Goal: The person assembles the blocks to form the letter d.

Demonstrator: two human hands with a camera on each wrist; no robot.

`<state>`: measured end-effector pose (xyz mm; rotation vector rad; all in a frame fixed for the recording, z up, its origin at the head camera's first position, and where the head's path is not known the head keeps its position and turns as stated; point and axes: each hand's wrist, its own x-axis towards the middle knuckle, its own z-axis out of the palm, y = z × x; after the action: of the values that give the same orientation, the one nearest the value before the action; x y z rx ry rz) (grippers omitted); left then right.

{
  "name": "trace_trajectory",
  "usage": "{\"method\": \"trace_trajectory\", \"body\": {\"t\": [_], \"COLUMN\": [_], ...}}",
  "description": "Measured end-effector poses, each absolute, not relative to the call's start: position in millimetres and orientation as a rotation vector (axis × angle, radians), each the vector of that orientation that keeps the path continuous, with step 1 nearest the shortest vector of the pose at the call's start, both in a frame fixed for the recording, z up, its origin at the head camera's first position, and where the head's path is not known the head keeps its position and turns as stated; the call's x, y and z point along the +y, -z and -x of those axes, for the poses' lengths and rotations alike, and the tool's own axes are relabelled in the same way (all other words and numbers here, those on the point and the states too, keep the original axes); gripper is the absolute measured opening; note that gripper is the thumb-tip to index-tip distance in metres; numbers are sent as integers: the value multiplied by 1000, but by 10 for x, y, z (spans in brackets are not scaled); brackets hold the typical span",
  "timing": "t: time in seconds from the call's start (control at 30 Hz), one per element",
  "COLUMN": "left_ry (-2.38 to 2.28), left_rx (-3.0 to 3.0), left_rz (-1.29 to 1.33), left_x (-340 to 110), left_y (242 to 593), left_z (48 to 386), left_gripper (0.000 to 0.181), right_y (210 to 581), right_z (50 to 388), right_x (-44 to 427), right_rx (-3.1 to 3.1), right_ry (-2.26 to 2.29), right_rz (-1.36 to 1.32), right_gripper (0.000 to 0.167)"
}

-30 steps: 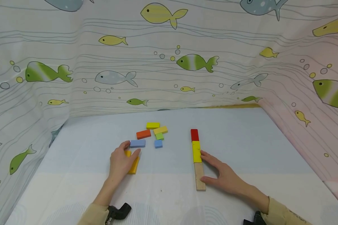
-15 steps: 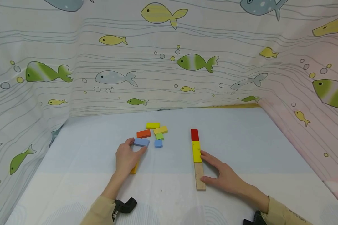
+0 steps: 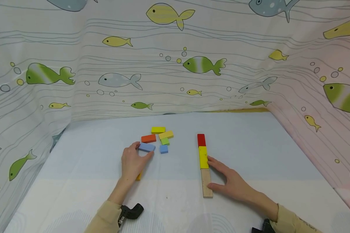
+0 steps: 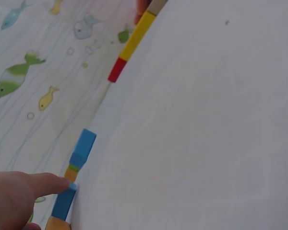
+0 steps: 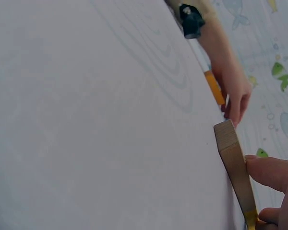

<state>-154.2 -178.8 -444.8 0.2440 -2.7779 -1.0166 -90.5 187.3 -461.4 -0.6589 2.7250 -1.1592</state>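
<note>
My left hand pinches a long blue block between its fingers at the left end and the thumb near the right end. Beneath that hand, an orange-yellow block is mostly hidden. A straight row on the right is made of a red block, a yellow block and a plain wooden block, laid end to end. Along its right side rests my right hand, fingertips by the yellow block and thumb against the wooden one, fingers fairly straight.
Behind the blue block lie a red-orange block, a yellow block, a pale yellow block and a green block. A small blue block sits to their front. Fish-patterned cloth surrounds the white table.
My left hand has moved right and slightly away, from over the orange-yellow block, shifting and turning the long blue block a little. The right hand and the row have stayed put.
</note>
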Motion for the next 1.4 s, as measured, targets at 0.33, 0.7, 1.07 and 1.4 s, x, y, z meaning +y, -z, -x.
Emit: {"method": "trace_trajectory", "body": {"t": [0.33, 0.7, 1.07, 1.4], "left_ry": [1026, 1103, 1192, 1239], "left_rx": [-2786, -2756, -2753, -2770], "left_rz": [-242, -217, -178, -98], "left_x": [-1804, -1857, -1819, -1728], "left_y": [4451, 4364, 4300, 4238], "left_z": [1547, 1537, 1598, 1689], "left_gripper": [69, 65, 65, 66], "right_y": [4608, 4599, 4614, 4609], "right_z": [907, 907, 919, 918], "right_x": [1875, 1877, 1877, 1874], "right_rx": [2715, 2708, 2702, 2703], "right_ry": [1158, 1159, 1158, 1160], "right_rz": [648, 644, 643, 645], "right_gripper": [80, 81, 81, 81]}}
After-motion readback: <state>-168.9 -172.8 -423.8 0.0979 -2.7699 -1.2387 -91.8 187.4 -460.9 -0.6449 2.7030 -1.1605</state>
